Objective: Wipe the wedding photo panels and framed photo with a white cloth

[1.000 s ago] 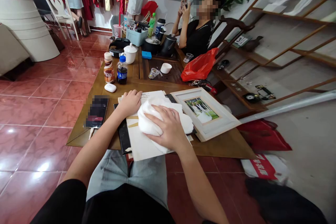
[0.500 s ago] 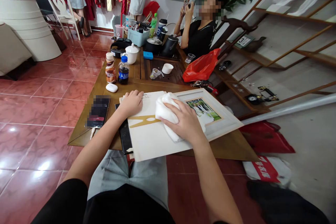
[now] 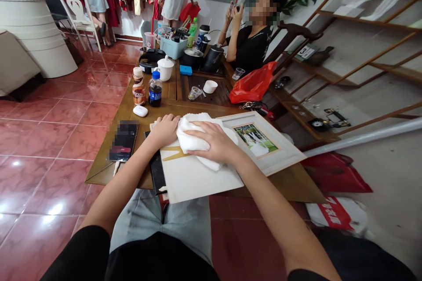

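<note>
My right hand [image 3: 216, 142] grips a bunched white cloth [image 3: 194, 134] and presses it on a cream-white board [image 3: 201, 180]. Lying flat near the board's upper left edge, my left hand [image 3: 165, 129] has its fingers stretched out, close beside the cloth. A gold-coloured forked shape [image 3: 173, 153] shows on the board, its right part hidden under the cloth. Behind the cloth to the right lies a white picture frame [image 3: 285, 158] with a photo [image 3: 255, 139] in it. Something flat and black [image 3: 157, 173] sticks out under the board's left side.
A phone [image 3: 123, 140] with a cable, a white earbud case [image 3: 140, 110], a coffee bottle [image 3: 139, 88] and a blue-capped bottle [image 3: 154, 90] stand at left. Beyond are a white lidded cup [image 3: 165, 68], a paper cup [image 3: 210, 86] and a red plastic bag [image 3: 252, 85]. A person [image 3: 253, 39] sits opposite.
My right hand has slid the cloth left across the board, up close to my left hand, covering more of the gold shape. The left hand stays put. A person in the background has shifted.
</note>
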`<state>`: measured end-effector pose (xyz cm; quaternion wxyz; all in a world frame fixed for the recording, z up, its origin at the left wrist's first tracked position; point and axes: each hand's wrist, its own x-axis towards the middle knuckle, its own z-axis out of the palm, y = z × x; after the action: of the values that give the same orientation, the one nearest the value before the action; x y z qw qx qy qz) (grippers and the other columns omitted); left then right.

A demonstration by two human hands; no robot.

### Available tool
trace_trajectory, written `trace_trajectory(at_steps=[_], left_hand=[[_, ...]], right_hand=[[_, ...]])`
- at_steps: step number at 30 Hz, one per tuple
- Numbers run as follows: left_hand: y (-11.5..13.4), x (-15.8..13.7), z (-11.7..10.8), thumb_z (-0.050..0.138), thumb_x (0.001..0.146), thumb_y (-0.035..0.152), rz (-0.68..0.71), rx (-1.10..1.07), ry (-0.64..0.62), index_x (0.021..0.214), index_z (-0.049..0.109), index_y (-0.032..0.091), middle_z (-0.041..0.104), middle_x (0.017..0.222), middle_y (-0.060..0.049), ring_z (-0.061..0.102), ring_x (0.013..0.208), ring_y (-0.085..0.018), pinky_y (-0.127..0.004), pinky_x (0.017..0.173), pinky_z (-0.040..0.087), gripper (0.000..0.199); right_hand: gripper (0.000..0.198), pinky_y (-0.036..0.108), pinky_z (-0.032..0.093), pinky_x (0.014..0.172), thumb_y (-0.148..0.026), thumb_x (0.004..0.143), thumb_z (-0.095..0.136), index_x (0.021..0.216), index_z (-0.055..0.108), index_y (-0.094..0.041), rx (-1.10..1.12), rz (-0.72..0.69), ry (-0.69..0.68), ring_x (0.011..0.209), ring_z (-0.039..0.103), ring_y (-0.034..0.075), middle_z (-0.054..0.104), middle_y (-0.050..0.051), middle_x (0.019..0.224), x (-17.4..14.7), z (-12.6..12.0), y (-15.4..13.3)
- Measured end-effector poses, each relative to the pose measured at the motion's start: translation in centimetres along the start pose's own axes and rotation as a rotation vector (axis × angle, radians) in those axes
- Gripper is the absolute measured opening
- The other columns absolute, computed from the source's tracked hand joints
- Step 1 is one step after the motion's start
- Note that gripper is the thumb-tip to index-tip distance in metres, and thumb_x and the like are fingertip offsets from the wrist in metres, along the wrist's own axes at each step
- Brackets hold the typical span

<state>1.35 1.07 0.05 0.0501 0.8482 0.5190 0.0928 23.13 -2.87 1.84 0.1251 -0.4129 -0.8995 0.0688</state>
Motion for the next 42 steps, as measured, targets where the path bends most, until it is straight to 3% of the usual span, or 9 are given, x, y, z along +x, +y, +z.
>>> trace_trajectory(at_steps=[10,15,22,26,33,42], left_hand=[[0.1,0.1,0.1,0.032,0.100,0.019,-0.030,-0.015,0.005,0.147,0.049,0.012,0.061,0.133,-0.016,0.055,0.124,-0.030,-0.047,0.107,0.040,0.050],[0.3,0.0,-0.3,0.034,0.100,0.019,-0.027,-0.016,-0.007,0.146,0.049,0.012,0.061,0.132,-0.017,0.054,0.124,-0.030,-0.048,0.106,0.041,0.049],[0.3,-0.1,-0.5,0.034,0.101,0.021,-0.028,0.010,-0.010,0.120,0.063,0.014,0.063,0.123,-0.016,0.057,0.118,-0.029,-0.046,0.104,0.043,0.035],[0.4,-0.1,-0.6,0.033,0.102,0.022,-0.027,0.008,-0.001,0.123,0.061,0.013,0.063,0.122,-0.016,0.057,0.117,-0.029,-0.046,0.102,0.043,0.037],[0.2,0.0,-0.2,0.034,0.100,0.019,-0.023,-0.014,0.006,0.146,0.049,0.011,0.061,0.131,-0.016,0.054,0.123,-0.029,-0.046,0.106,0.040,0.049],[0.2,-0.1,-0.2,0.033,0.099,0.020,-0.029,-0.019,0.000,0.147,0.048,0.010,0.061,0.132,-0.018,0.054,0.123,-0.030,-0.047,0.106,0.040,0.051]], right_hand=[[0.065,0.057,0.039,0.110,-0.069,0.087,0.060,0.141,0.061,-0.031,-0.076,0.342,0.155,0.133,0.050,0.038,0.050,0.011,0.152,1.8,0.4,4.2],[0.065,0.058,0.034,0.111,-0.071,0.089,0.056,0.139,0.062,-0.031,-0.093,0.237,0.176,0.138,0.045,0.037,0.050,0.010,0.153,2.9,0.7,3.5],[0.065,0.057,0.032,0.113,-0.071,0.089,0.057,0.140,0.062,-0.032,-0.050,0.044,0.094,0.139,0.043,0.036,0.049,0.009,0.156,3.6,0.7,1.8],[0.064,0.056,0.033,0.113,-0.071,0.089,0.058,0.139,0.063,-0.031,-0.067,0.058,0.118,0.138,0.045,0.036,0.050,0.009,0.155,3.3,0.7,1.9],[0.062,0.056,0.037,0.109,-0.069,0.089,0.057,0.136,0.065,-0.029,-0.096,0.152,0.174,0.136,0.047,0.035,0.053,0.012,0.150,2.0,0.6,3.5],[0.055,0.054,0.038,0.110,-0.065,0.092,0.055,0.131,0.068,-0.028,0.024,0.143,0.169,0.132,0.053,0.034,0.059,0.012,0.142,-1.9,0.0,3.7]])
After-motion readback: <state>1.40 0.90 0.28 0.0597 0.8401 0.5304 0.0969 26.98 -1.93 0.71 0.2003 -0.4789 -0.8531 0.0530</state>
